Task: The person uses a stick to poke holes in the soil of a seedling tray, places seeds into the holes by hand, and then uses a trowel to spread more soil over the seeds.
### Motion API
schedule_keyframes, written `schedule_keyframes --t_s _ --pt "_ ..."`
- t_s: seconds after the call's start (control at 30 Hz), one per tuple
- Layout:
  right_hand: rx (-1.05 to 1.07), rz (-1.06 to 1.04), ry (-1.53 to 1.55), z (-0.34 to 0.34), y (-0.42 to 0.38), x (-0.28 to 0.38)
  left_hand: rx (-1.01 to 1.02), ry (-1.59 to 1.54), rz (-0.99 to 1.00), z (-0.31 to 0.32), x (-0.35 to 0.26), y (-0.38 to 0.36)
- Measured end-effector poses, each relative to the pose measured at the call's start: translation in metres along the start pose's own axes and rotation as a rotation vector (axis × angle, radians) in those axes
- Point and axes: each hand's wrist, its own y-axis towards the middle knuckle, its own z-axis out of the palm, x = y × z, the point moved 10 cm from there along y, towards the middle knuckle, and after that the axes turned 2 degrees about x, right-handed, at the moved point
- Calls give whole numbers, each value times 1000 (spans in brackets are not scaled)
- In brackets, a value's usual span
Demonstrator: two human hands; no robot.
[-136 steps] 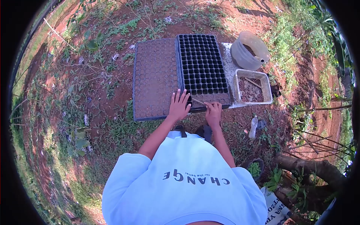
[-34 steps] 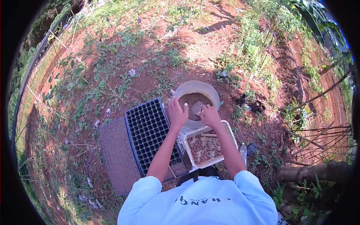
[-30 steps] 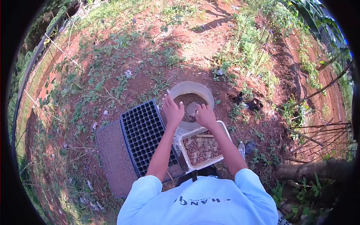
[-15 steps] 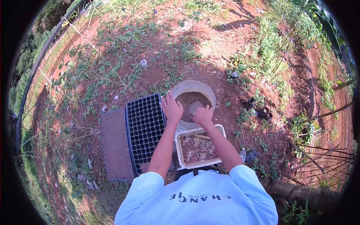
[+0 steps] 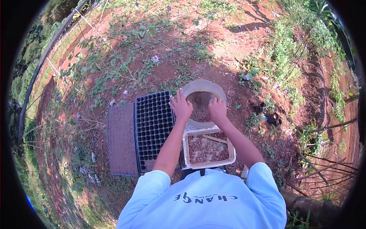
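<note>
My left hand (image 5: 182,108) lies at the left rim of a round pale bucket (image 5: 218,90), fingers spread, close to the corner of a black seedling tray (image 5: 154,126). Inside the bucket is brown soil (image 5: 199,106). My right hand (image 5: 217,111) reaches over the bucket's right side with its fingers curled; whatever they hold is hidden. Directly below the bucket sits a white rectangular basin (image 5: 185,149) holding reddish-brown beans or seeds (image 5: 207,152). A light wooden stick (image 5: 214,139) lies across it.
Left of the black tray is a second tray filled with soil (image 5: 121,139). Dark shoes or similar objects (image 5: 273,119) lie on the ground at right. A thick log (image 5: 310,202) and thin branches (image 5: 324,168) are at lower right. Weeds grow around.
My right hand has shifted toward the bucket's right side, and the pale grey flat piece seen at its fingers no longer shows. My left hand remains at the rim. The view has shifted slightly.
</note>
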Motion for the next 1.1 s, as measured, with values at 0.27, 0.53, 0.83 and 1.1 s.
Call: schedule_keyframes --t_s 0.27,0.53,0.83,1.1 --pt "-264 -404 -286 -6 0 -12 -48 -73 7 5 3 1" --pt "-211 -516 -269 22 16 -11 -85 -120 23 4 4 1" --pt "-193 -582 -113 17 32 -4 -76 -151 67 1 -1 1" --pt "96 -438 110 41 44 -19 -67 -210 63 3 -1 0"
